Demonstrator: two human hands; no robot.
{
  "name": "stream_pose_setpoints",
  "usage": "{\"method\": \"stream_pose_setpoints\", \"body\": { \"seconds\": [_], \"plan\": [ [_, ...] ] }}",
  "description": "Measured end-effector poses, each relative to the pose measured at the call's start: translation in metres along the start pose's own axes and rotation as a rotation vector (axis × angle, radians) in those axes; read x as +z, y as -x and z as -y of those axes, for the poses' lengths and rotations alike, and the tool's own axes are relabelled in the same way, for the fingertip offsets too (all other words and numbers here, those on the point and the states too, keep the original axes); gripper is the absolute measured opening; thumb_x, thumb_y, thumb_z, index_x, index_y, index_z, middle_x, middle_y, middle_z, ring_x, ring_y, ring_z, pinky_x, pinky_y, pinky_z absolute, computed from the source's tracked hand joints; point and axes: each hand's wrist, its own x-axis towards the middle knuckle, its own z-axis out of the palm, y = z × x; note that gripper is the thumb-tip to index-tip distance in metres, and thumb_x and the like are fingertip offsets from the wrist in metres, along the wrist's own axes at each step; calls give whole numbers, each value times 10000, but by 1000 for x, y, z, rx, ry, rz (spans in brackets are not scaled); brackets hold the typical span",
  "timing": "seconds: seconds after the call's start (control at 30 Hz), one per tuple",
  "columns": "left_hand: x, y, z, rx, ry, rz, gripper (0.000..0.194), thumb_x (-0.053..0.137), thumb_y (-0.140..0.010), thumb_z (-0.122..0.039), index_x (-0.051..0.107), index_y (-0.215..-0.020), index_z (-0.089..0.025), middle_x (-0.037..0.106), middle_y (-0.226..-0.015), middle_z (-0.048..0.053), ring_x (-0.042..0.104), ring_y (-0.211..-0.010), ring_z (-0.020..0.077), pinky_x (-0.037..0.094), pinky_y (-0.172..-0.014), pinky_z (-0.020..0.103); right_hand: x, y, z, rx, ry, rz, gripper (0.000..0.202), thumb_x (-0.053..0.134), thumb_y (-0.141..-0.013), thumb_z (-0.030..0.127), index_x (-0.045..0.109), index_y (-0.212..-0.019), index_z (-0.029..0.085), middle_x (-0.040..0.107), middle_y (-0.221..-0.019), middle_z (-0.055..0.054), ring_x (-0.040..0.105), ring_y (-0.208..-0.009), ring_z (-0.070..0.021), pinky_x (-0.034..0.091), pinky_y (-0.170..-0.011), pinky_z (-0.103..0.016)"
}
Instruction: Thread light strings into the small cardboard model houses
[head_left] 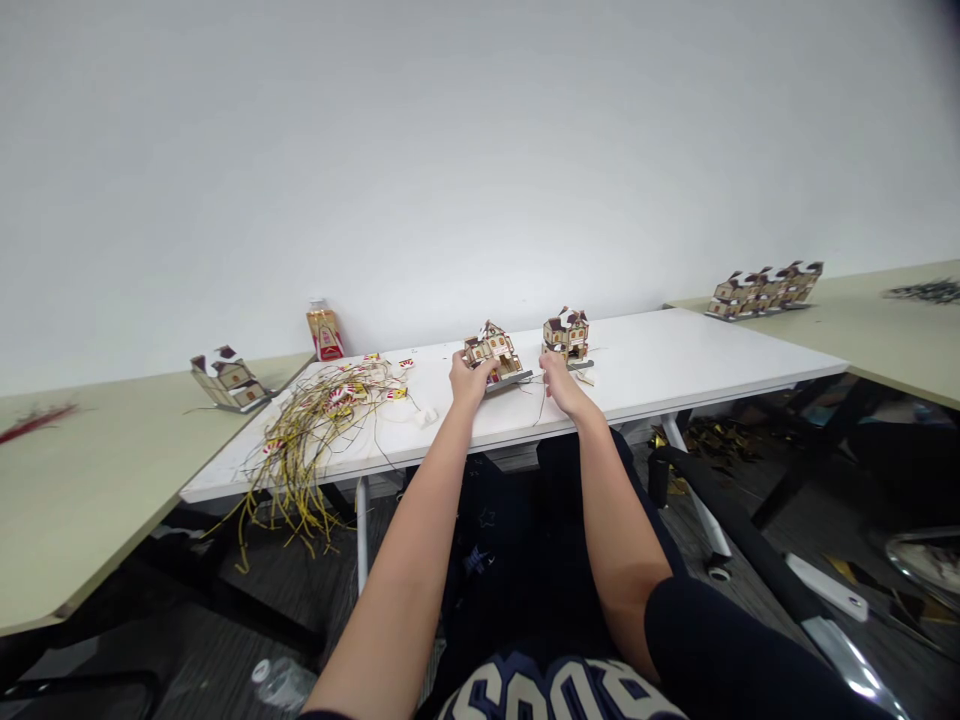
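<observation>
The left hand [469, 378] grips a small model house [493, 350] on the white table [675, 365]. The right hand [559, 385] rests half open, touching a second model house [568, 334] just beside it. A tangle of yellow wires [311, 430] lies further left.

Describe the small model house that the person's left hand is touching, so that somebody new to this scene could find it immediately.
Start at the white table in the middle, between two beige desks. Near its front edge stand two small model houses; the left hand rests on the left model house, beside the yellow wire tangle. Unlike the right model house, it sits tilted on its grey base.
</observation>
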Motion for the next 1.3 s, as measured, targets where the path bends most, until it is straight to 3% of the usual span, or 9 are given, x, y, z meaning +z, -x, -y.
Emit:
{"method": "stream_pose_setpoints", "body": {
  "seconds": [0.1,0.2,0.43,0.73,1.03,1.3],
  "plan": [
    [-1,4,-3,15,7,22,554,801,-600,-263,562,-1094,-188,717,-1040,65,677,-943,216,512,-817,308,1,0,0,-5,9,-120,449,372,-918,666,409,-768,244,449,-799,-21,472,-814,-193,451,-721,-310],
    [-1,5,-3,46,-8,43,556,802,-607,-263,559,-1101,-187,718,-1025,60,678,-932,213,513,-812,307,3,-5,-2,-22,-56,-220,533,378,-875,751,414,-735,238,423,-690,4,450,-707,-169,414,-655,-284],
    [-1,3,1,82,-61,60,543,804,-607,-282,570,-1089,-197,716,-991,48,674,-902,218,510,-806,318,14,-33,1,106,-333,-228,582,513,-782,795,340,-668,252,332,-571,58,312,-476,-105,274,-443,-256],
    [-1,5,1,80,-52,68,575,798,-608,-296,570,-1127,-201,711,-1027,62,663,-947,229,500,-858,338,21,-67,2,120,-180,-445,579,394,-844,799,286,-655,263,258,-535,60,325,-520,-128,302,-478,-272],
    [-1,6,0,78,-45,64,556,794,-611,-297,558,-1105,-204,713,-996,51,667,-922,223,501,-834,328,27,-87,16,147,-242,-418,549,411,-869,762,322,-677,255,311,-580,60,335,-541,-120,327,-488,-254],
    [0,6,0,79,-42,61,568,798,-608,-288,561,-1116,-197,712,-1049,69,667,-957,231,499,-872,339,32,-87,22,92,-222,-377,527,416,-885,736,327,-675,261,309,-562,45,363,-560,-146,340,-498,-265]
  ]
}}
